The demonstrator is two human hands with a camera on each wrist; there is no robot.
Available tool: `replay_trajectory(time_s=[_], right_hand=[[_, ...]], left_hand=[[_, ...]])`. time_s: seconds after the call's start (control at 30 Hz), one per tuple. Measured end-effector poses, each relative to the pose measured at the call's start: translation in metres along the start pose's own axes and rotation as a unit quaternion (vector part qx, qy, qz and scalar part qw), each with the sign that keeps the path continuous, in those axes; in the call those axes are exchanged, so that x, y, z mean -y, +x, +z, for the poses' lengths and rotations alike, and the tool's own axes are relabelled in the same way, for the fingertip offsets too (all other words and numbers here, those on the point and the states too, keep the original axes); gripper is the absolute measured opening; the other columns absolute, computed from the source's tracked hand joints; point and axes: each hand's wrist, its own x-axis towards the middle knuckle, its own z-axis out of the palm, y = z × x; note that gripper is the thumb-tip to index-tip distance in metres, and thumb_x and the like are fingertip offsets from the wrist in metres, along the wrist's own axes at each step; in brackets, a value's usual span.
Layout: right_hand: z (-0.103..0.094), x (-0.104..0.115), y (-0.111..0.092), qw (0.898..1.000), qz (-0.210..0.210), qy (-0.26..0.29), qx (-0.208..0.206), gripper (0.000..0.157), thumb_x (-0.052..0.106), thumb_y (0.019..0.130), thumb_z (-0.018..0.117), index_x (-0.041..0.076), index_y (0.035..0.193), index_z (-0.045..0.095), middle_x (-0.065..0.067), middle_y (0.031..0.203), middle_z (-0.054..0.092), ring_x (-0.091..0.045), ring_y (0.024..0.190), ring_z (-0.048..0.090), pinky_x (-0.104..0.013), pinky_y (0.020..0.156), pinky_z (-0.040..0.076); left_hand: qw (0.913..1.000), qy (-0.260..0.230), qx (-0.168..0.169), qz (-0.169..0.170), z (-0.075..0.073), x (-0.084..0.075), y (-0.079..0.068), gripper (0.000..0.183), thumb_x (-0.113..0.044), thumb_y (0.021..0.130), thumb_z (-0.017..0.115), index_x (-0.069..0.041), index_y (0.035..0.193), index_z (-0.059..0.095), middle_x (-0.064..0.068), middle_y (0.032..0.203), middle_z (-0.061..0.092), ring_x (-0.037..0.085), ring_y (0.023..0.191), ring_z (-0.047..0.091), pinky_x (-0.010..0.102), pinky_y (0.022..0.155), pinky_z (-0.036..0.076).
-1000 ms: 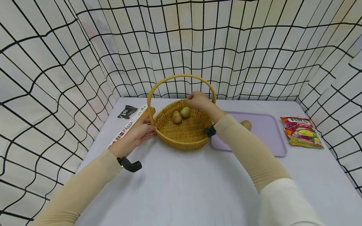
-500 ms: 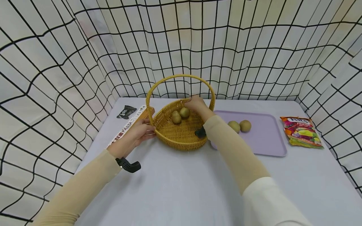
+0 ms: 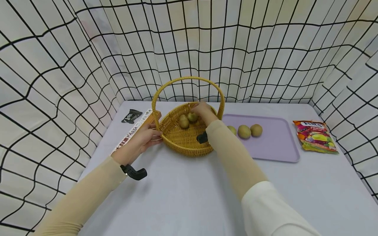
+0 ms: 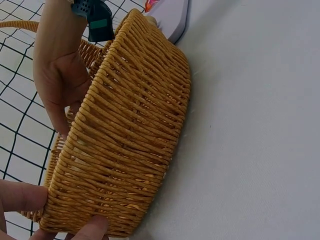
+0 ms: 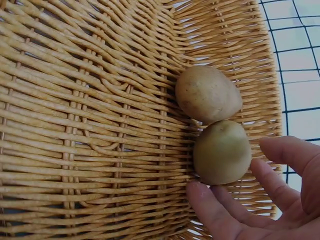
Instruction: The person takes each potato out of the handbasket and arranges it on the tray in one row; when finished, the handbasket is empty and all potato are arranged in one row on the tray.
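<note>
A yellow-brown wicker basket (image 3: 187,141) with a tall arched handle stands on the table. Two potatoes lie together inside, at its far side: one potato (image 5: 207,94) and a greener, rounder potato (image 5: 222,152). My right hand (image 3: 204,112) reaches in over the rim. Its spread fingers (image 5: 212,207) surround the greener potato at close range; whether they press on it I cannot tell. With my left hand (image 3: 146,137) I hold the basket's left edge, one finger (image 4: 22,196) at the rim and another against the outer weave.
Right of the basket, a lilac tray (image 3: 277,144) bears potatoes (image 3: 244,131), one partly behind my right sleeve. A colourful candy bag (image 3: 316,136) lies farther right. A pasta box (image 3: 134,129) and a small black packet (image 3: 132,116) lie left. Black netting (image 3: 203,62) over white cloth surrounds the table.
My right hand has shifted left and lower into the basket, coming closer to the greener potato. Its forearm swung left, uncovering more potatoes on the tray. My left hand stays put.
</note>
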Motion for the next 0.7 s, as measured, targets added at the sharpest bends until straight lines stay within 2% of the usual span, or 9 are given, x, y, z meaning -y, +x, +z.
replay_trajectory(time_s=[0.1,0.23,0.5,0.7], right_hand=[[0.002,0.000,0.003,1.000,0.012,0.016,0.004,0.031,0.018,0.103,0.062,0.008,0.132,0.066,-0.021,0.143,0.053,-0.033,0.114,0.063,-0.046,0.097,0.062],[0.004,-0.001,0.007,0.997,0.036,0.071,0.005,0.032,0.016,0.101,0.065,0.008,0.132,0.066,-0.022,0.145,0.050,-0.037,0.126,0.058,-0.049,0.099,0.061],[0.009,-0.006,0.009,0.991,0.037,0.125,0.012,0.034,0.008,0.097,0.066,0.005,0.131,0.061,-0.017,0.145,0.053,-0.034,0.129,0.057,-0.048,0.102,0.059],[0.012,-0.010,0.015,0.989,0.037,0.137,0.032,0.040,0.001,0.093,0.066,0.003,0.133,0.060,-0.013,0.147,0.052,-0.029,0.128,0.056,-0.046,0.103,0.058]], left_hand=[[1.0000,-0.006,0.002,0.000,0.000,0.000,0.000,0.070,0.005,0.102,0.048,-0.002,0.163,0.016,0.026,0.162,0.030,0.043,0.146,0.041,0.048,0.120,0.043],[1.0000,-0.006,0.000,-0.001,0.000,0.000,0.000,0.070,0.005,0.101,0.049,-0.003,0.163,0.017,0.026,0.162,0.031,0.042,0.146,0.042,0.048,0.119,0.045],[1.0000,-0.007,-0.004,-0.005,0.001,-0.001,0.000,0.070,0.006,0.101,0.049,-0.003,0.163,0.017,0.026,0.162,0.031,0.042,0.146,0.042,0.048,0.119,0.045],[0.9999,-0.009,-0.004,-0.007,0.002,-0.001,0.002,0.070,0.006,0.101,0.048,-0.003,0.163,0.016,0.026,0.163,0.030,0.042,0.147,0.041,0.048,0.120,0.043]])
